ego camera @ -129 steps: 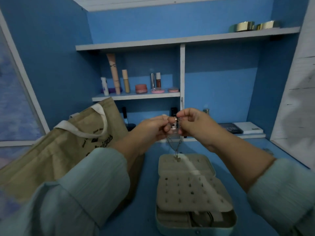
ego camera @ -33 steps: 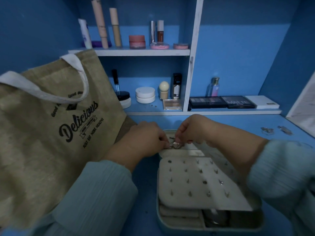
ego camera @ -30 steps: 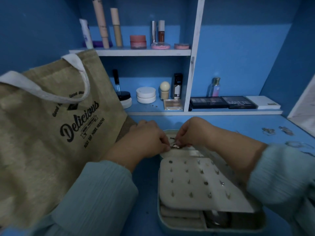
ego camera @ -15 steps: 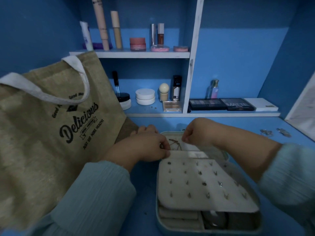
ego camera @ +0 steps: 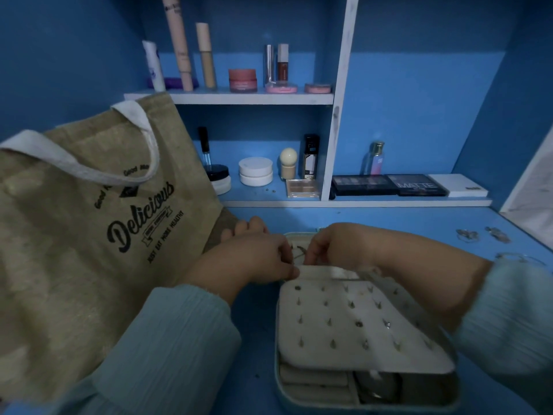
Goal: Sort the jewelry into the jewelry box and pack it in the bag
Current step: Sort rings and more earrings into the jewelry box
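An open pale jewelry box (ego camera: pixel 279 387) sits on the blue table in front of me, its cream earring panel (ego camera: pixel 344 322) lying across it. My left hand (ego camera: pixel 254 259) and my right hand (ego camera: pixel 335 247) meet over the far end of the box, fingertips pinched on a thin necklace chain (ego camera: pixel 297 253) that lies against the lid's inner face. A burlap tote bag (ego camera: pixel 83 235) with white handles stands at the left, touching my left forearm. Loose pieces of jewelry (ego camera: pixel 466 235) lie on the table at the far right.
Behind the box runs a low shelf with makeup palettes (ego camera: pixel 389 185), white jars (ego camera: pixel 256 170) and a small bottle (ego camera: pixel 374 158). An upper shelf holds tubes and a pink jar (ego camera: pixel 242 80). A white upright divider (ego camera: pixel 338 115) splits the shelves.
The necklace has come down from mid-air into the far end of the box. My hands have drawn close together again over the chain in the last half second.
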A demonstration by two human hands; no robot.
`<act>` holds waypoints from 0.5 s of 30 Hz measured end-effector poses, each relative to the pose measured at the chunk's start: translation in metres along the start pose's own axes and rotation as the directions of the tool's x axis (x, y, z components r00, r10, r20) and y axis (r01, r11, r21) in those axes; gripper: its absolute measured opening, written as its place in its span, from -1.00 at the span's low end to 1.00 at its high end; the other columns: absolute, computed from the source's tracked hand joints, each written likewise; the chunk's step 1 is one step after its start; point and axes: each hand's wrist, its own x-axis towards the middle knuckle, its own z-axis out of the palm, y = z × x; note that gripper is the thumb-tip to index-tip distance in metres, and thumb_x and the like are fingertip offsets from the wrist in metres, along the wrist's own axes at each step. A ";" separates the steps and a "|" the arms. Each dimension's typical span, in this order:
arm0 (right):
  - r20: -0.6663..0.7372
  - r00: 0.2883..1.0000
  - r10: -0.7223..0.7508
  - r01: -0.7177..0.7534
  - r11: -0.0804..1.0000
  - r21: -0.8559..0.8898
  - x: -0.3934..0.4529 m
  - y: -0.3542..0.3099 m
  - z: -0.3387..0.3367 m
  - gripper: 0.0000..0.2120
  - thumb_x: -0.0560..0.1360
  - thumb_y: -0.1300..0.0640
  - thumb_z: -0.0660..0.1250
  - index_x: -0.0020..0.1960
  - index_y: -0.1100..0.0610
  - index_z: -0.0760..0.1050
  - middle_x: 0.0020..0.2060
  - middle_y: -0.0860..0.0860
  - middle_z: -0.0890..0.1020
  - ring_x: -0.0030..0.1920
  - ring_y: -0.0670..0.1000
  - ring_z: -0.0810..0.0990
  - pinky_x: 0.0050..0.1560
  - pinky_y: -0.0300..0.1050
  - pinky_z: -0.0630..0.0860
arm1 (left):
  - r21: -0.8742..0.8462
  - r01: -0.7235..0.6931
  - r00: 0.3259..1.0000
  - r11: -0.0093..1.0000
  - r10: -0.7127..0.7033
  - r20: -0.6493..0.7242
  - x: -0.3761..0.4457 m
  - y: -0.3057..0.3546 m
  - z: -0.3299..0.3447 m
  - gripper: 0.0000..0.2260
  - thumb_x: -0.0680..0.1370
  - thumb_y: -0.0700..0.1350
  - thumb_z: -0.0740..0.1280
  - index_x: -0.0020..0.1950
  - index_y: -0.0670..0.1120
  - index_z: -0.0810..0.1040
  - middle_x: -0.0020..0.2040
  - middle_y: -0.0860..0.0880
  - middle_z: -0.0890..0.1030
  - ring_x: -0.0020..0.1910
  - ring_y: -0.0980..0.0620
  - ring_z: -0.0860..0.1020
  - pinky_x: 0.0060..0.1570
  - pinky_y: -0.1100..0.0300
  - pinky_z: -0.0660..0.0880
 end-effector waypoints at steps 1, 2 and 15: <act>-0.051 0.999 0.007 -0.007 1.000 0.000 0.001 0.001 -0.001 -0.74 0.55 0.24 0.19 0.14 0.05 0.56 -0.08 -0.11 0.48 -0.08 -0.12 0.45 -0.16 -0.41 0.36 | -0.001 -0.003 1.000 1.000 0.003 0.008 0.000 0.001 0.000 -0.74 0.47 0.23 0.29 0.12 0.24 0.45 0.28 0.00 0.23 0.34 -0.05 0.16 0.26 0.04 0.11; -0.090 0.996 0.018 -0.020 1.000 -0.021 0.002 0.002 -0.001 -0.72 0.55 0.27 0.16 0.16 0.07 0.55 -0.06 -0.10 0.47 -0.07 -0.10 0.45 -0.15 -0.39 0.36 | -0.002 -0.007 1.000 1.000 0.007 0.015 -0.001 0.001 0.000 -0.75 0.47 0.22 0.28 0.12 0.24 0.45 0.29 0.00 0.23 0.34 -0.05 0.15 0.28 0.03 0.11; -0.030 1.000 0.007 -0.008 1.000 -0.029 -0.001 -0.004 -0.001 -0.70 0.56 0.23 0.17 0.21 0.03 0.52 -0.04 -0.10 0.47 -0.09 -0.14 0.41 -0.24 -0.42 0.31 | -0.013 0.016 1.000 1.000 -0.016 -0.006 0.003 -0.002 0.001 -0.57 0.42 0.26 0.33 0.22 0.16 0.37 0.32 -0.01 0.22 0.34 -0.05 0.17 0.25 0.07 0.15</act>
